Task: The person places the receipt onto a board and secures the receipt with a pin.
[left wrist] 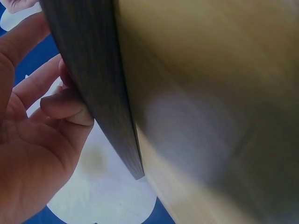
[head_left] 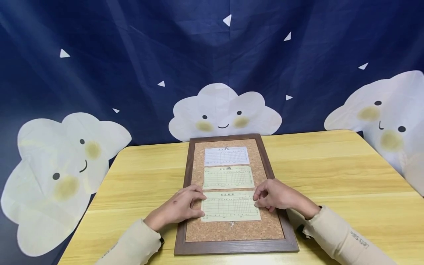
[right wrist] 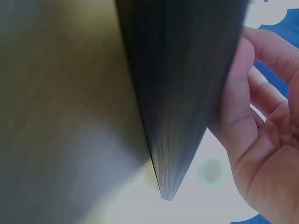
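A framed cork board lies on the table with three printed paper slips on it. The lowest one, a pale yellow-green slip, lies between my two hands. At its left edge, my left hand touches it with thumb and fingertips spread apart. My right hand has thumb and index finger close together on its right edge. Above it are another pale green slip and a white slip, each with a small silvery pin at the top. Both wrist views show the hands beside the dark wooden frame; the slips are hidden there.
The board stands on a light wood-grain table. A small silvery piece sits on the cork just below the lowest slip. Behind the table hangs a dark blue cloth with smiling clouds.
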The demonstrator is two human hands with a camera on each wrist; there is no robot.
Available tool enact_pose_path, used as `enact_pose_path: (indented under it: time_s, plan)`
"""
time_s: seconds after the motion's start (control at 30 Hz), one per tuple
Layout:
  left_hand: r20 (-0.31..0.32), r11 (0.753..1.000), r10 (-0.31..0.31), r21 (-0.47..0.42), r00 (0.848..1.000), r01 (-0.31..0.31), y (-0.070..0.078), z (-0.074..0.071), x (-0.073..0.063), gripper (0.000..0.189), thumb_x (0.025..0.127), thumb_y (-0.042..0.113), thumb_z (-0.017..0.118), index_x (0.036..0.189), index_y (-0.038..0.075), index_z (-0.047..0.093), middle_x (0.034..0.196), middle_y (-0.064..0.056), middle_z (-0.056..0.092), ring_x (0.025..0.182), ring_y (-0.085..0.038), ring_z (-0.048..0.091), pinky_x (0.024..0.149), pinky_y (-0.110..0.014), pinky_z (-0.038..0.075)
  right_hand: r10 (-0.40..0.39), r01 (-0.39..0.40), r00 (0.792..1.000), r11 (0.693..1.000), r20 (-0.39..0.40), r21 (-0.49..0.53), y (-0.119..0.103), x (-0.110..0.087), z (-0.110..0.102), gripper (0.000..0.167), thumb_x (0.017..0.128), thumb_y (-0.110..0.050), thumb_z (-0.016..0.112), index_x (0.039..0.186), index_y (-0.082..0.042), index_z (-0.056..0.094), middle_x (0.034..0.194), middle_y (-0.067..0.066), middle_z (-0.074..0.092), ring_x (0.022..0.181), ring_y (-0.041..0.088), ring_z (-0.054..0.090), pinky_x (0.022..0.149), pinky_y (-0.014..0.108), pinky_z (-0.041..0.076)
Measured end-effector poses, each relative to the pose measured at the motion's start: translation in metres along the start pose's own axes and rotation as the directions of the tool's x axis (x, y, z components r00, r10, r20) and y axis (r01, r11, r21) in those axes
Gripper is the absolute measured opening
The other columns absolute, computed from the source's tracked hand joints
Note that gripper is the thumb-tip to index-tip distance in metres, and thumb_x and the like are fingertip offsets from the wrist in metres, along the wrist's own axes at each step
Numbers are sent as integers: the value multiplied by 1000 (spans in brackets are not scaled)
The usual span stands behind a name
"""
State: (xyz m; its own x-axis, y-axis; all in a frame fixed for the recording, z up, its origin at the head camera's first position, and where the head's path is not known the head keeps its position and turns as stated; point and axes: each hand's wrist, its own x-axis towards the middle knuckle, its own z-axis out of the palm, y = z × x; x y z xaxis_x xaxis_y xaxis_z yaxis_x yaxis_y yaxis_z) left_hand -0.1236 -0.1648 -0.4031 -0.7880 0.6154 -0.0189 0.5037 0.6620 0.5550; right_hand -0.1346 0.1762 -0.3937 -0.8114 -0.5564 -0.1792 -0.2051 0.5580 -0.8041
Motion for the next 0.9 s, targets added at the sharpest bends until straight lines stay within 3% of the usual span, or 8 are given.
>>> enact_pose_path:
  time_s: [0.5, 0.9]
  plan:
    - [-12, 1000, 10, 7, 1000, -10, 1, 0, 0, 41, 81, 20, 84, 115, 1, 71, 131, -15, 57, 124, -35, 53, 105, -52, 42, -31, 32, 999, 997, -19, 68, 1, -7, -11, 5, 88, -7, 76, 90, -3, 74, 69, 0, 60, 54, 15, 60, 50, 31, 56]
    - [-19, 1000, 19, 8, 1000, -19, 0, 1, 0, 40, 81, 20, 84, 114, 1, 72, 129, -14, 58, 121, -33, 55, 104, -50, 44, -37, 41, 996, 998, -86, 44, 7, -19, -26, 8, 90, -8, 73, 94, -2, 75, 78, 6, 70, 55, 12, 59, 49, 30, 55]
